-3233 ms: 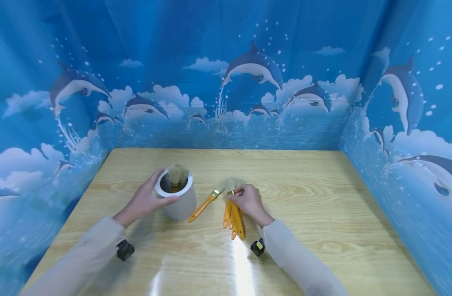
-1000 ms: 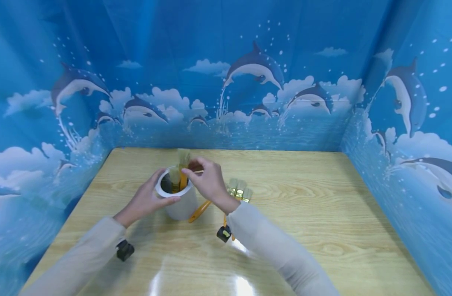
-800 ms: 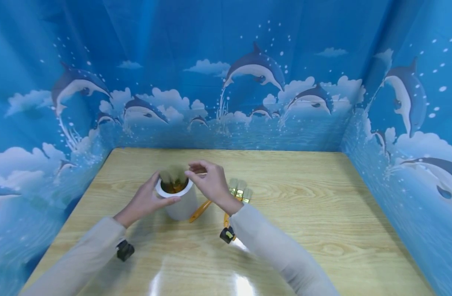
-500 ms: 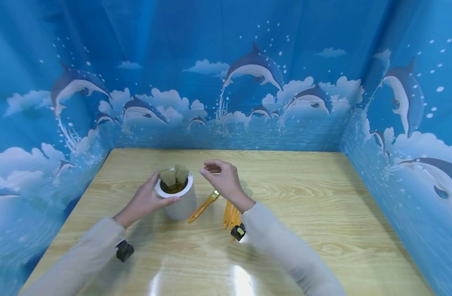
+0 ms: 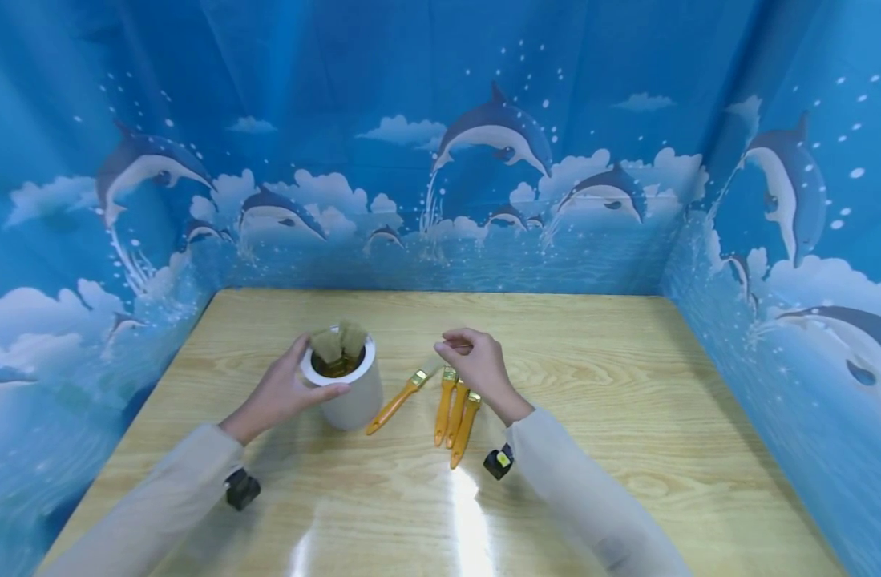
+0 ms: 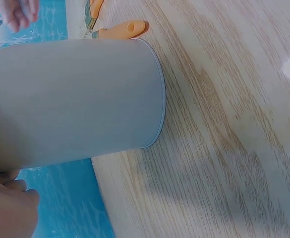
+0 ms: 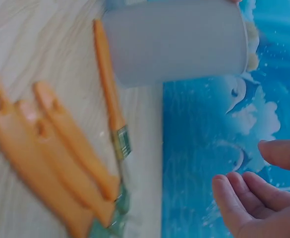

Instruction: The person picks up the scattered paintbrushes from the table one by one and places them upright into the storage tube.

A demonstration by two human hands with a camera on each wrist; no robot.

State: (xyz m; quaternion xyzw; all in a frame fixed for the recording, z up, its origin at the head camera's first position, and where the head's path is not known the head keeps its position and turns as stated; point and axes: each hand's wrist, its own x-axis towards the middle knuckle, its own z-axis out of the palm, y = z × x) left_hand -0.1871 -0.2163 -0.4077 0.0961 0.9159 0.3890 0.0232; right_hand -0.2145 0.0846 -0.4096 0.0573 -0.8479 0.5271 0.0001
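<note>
My left hand (image 5: pixel 284 393) grips a white cylindrical container (image 5: pixel 353 397) near its rim, thumb on the near side and fingers around the far left. Pale bristles of paintbrushes (image 5: pixel 339 343) stick up from its mouth; their handles are mostly hidden inside. My right hand (image 5: pixel 481 366) hovers over the bristle ends of three paintbrushes (image 5: pixel 456 413) with orange handles, covering part of them. In the right wrist view, thumb and fingers (image 7: pixel 234 196) are apart with nothing between them. Between container and group, a single paintbrush (image 5: pixel 397 402) lies slanted on the table.
The wood-grain table (image 5: pixel 592 377) has its far edge against a blue curtain (image 5: pixel 440 160) printed with dolphins, which also lines both sides. Black wrist cameras (image 5: pixel 242 487) are strapped under both sleeves. Light glares on the near tabletop.
My right hand took a paintbrush from the group, lowered it into the container and let go. It has since moved back right, over the remaining brushes. The left hand keeps its hold.
</note>
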